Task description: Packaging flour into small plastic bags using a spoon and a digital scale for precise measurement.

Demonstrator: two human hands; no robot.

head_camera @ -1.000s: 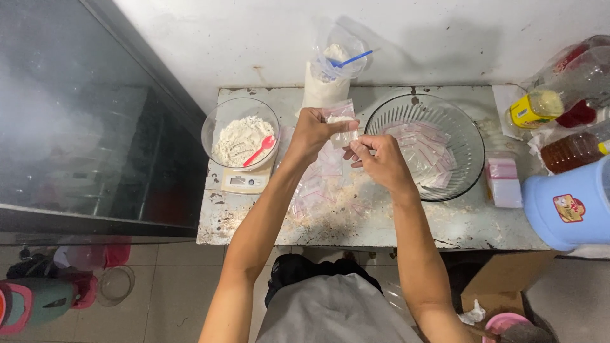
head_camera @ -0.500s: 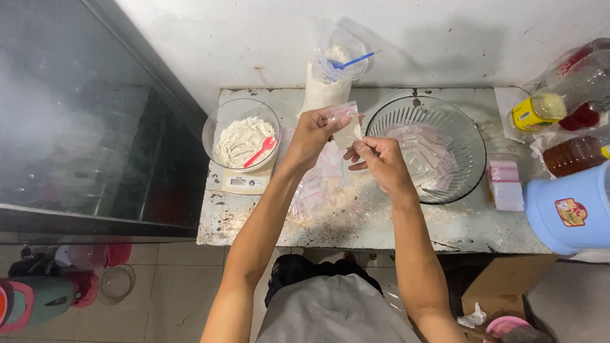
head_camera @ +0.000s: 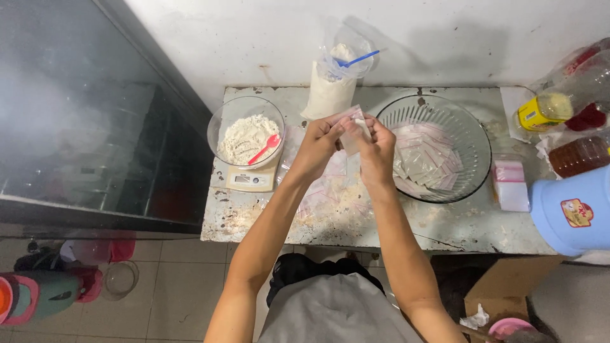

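We see both forearms reaching up from the bottom of the view and meeting over the middle of the worn, stained white tabletop (head_camera: pixel 508 232). The left hand (head_camera: pixel 318 141) and the right hand (head_camera: pixel 376 149) are raised side by side, fingers curled inward, both pinched shut on a small clear plastic zip pouch with white powder inside (head_camera: pixel 353 127), which they hold above the tabletop, just in front of the tall clear plastic bag of white powder with a blue spoon in it (head_camera: pixel 332 79).

To the left of the hands stands a clear round bowl of white powder with a red spoon (head_camera: pixel 246 133), resting on a small white digital scale (head_camera: pixel 251 180) near the left tabletop edge. To the right, close to the right hand, sits a large clear glass bowl holding filled pouches (head_camera: pixel 467 149). More empty clear pouches (head_camera: pixel 324 190) lie flat beneath the wrists. A stack of pink-striped pouches (head_camera: pixel 509 184) and a light blue plastic jug (head_camera: pixel 572 213) crowd the right edge. The front strip of the tabletop near the person's body is the barest stretch.
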